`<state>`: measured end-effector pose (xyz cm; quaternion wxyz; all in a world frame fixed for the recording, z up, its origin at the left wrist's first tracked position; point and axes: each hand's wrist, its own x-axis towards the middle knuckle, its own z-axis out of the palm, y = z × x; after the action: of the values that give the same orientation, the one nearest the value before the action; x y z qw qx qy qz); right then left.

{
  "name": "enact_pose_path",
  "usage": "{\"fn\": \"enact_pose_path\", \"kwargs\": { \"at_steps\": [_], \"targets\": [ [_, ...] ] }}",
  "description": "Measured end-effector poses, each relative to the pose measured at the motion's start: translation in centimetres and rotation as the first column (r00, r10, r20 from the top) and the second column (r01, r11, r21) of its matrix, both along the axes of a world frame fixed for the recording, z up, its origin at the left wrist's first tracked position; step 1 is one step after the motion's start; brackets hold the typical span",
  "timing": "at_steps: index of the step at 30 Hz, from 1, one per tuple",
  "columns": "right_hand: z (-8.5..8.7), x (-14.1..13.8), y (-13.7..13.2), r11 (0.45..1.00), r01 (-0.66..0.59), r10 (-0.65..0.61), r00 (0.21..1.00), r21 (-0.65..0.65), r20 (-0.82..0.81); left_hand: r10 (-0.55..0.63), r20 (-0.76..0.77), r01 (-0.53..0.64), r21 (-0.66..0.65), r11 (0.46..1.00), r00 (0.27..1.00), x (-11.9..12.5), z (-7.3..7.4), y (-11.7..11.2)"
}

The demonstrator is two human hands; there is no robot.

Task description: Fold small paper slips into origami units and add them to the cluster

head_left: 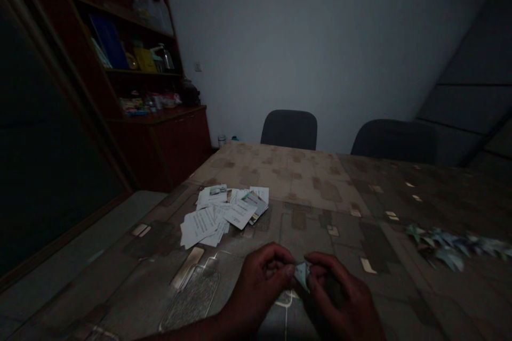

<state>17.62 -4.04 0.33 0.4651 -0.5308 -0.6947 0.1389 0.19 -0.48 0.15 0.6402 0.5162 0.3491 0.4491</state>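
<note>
Between my two hands is a small piece of folded paper (302, 274), pale and pointed at its lower end. My left hand (266, 282) pinches its left edge between thumb and forefinger, the other fingers curled in. On the opposite edge, my right hand (340, 290) grips the paper with thumb and fingertips. Both hands are just above the near part of the table. Beyond them to the left lies a loose pile of printed paper cards (224, 213), overlapping one another. Far to the right is a row of folded paper pieces (456, 245) in pale green and white.
The patterned tablecloth (296, 170) covers the table. Two dark chairs (288, 129) stand at its far side against a pale wall. At the left is a red-brown cabinet (160, 133) with shelves of bottles, boxes and folders. The room is dim.
</note>
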Motion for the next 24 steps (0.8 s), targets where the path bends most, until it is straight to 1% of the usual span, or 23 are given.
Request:
{"fn": "enact_pose_path", "kwargs": {
  "at_steps": [2, 5, 7, 8, 11, 14, 19, 24],
  "targets": [
    [0.0, -0.3, -0.1, 0.998, 0.029, -0.032, 0.998, -0.050, -0.060, 0.004, -0.020, -0.004, 0.015, 1.000, 1.000, 0.0, 0.1, 0.0],
    [0.0, -0.9, -0.4, 0.991, 0.089, -0.105, 0.981, -0.100, -0.165, 0.074, -0.050, -0.071, 0.053, 0.996, 0.996, 0.0, 0.3, 0.0],
    [0.0, -1.3, -0.6, 0.988, 0.092, -0.117, 0.971, -0.126, -0.210, 0.093, -0.034, -0.092, 0.032, 0.995, 0.995, 0.0, 0.3, 0.0],
    [0.1, -1.5, -0.6, 0.987, 0.086, -0.115, 0.968, -0.137, -0.223, 0.079, -0.016, -0.079, 0.006, 0.997, 0.997, 0.0, 0.3, 0.0],
    [0.1, -1.7, -0.7, 0.984, 0.076, -0.115, 0.963, -0.163, -0.245, 0.028, -0.004, -0.028, -0.044, 0.999, 1.000, 0.1, 0.3, 0.0],
    [0.0, -1.8, -0.6, 0.982, 0.064, -0.111, 0.958, -0.180, -0.264, 0.038, -0.040, -0.040, -0.047, 0.998, 0.998, 0.2, 0.4, -0.1],
    [-0.1, -1.6, -0.6, 0.969, -0.009, -0.061, 0.960, -0.248, -0.275, 0.021, -0.029, -0.023, -0.069, 0.997, 0.999, 0.2, 0.8, -0.3],
    [0.1, -1.6, -0.7, 0.968, -0.011, -0.057, 0.964, -0.249, -0.261, 0.021, -0.067, -0.029, -0.120, 0.992, 0.998, 0.3, 1.3, -0.1]
  ]
}}
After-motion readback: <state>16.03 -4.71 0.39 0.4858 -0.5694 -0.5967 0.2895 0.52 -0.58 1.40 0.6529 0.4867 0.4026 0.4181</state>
